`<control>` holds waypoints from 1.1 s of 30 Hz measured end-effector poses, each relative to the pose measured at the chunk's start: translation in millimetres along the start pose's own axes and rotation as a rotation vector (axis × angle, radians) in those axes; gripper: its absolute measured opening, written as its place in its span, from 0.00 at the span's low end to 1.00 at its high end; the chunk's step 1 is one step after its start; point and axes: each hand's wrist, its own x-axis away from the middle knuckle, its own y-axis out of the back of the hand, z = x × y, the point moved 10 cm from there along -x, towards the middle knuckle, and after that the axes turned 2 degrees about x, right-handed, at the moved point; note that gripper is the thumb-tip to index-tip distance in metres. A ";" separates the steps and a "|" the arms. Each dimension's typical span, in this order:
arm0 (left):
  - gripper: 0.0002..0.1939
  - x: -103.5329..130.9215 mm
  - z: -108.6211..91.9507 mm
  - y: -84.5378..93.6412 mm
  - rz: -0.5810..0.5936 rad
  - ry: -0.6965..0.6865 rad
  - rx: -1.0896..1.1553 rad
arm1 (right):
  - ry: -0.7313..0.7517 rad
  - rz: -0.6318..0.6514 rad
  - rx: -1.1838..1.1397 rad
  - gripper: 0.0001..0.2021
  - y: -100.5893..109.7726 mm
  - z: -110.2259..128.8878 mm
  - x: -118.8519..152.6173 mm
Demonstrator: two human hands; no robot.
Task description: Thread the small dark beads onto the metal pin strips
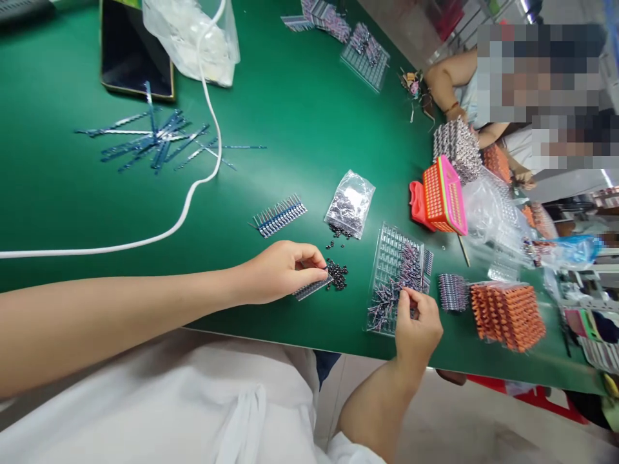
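My left hand [271, 274] is closed in a pinch beside a heap of small dark beads [338, 275]. Under its fingertips lies a dark ridged strip [312, 288], partly hidden; what the fingers pinch is too small to make out. My right hand [420, 323] pinches at the near edge of a pile of thin purplish pieces [410, 265]. These lie on a clear plastic tray [387, 248] with small compartments. Whatever is between the right fingertips cannot be told. Beyond my left hand is a row of blue-and-silver pins [281, 216].
A clear bag of dark beads [351, 203] lies mid-table. A white cable [186, 206] curves past scattered blue twisted strips [162, 138] and a dark tablet [136, 51]. At right stand an orange basket [438, 193] and stacked orange pieces [507, 316]. People sit at the far right.
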 end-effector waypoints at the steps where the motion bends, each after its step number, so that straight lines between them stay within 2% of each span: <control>1: 0.12 -0.8 0.9 0.9 -0.006 -0.004 0.010 | 0.016 0.008 0.039 0.14 -4.7 -0.3 -0.4; 4: 0.13 -2.8 4.7 4.2 -0.029 0.005 0.044 | 0.045 0.000 0.095 0.15 -10.3 12.1 7.3; 7: 0.13 -3.7 5.8 7.0 -0.047 0.017 0.073 | 0.099 -0.013 0.003 0.11 -9.4 45.7 22.0; 9: 0.12 -3.9 5.5 7.9 -0.053 0.021 0.077 | 0.161 0.058 -0.129 0.10 -17.5 73.5 31.8; 10: 0.12 -4.1 5.4 8.3 -0.056 0.023 0.074 | 0.191 0.133 -0.201 0.10 -26.3 86.4 36.7; 12: 0.12 -4.5 5.2 8.8 -0.060 0.021 0.063 | 0.208 0.219 -0.269 0.09 -40.3 102.0 44.2; 17: 0.11 -4.7 3.0 9.8 -0.067 0.001 0.042 | 0.129 0.240 -0.245 0.06 -58.2 97.9 49.9; 23: 0.11 -3.6 3.5 6.3 -0.040 0.008 0.031 | 0.166 0.244 -0.223 0.05 -60.4 102.1 50.7; 33: 0.10 -4.1 6.6 5.7 -0.040 0.005 0.022 | 0.172 0.343 -0.261 0.04 -65.6 105.7 50.6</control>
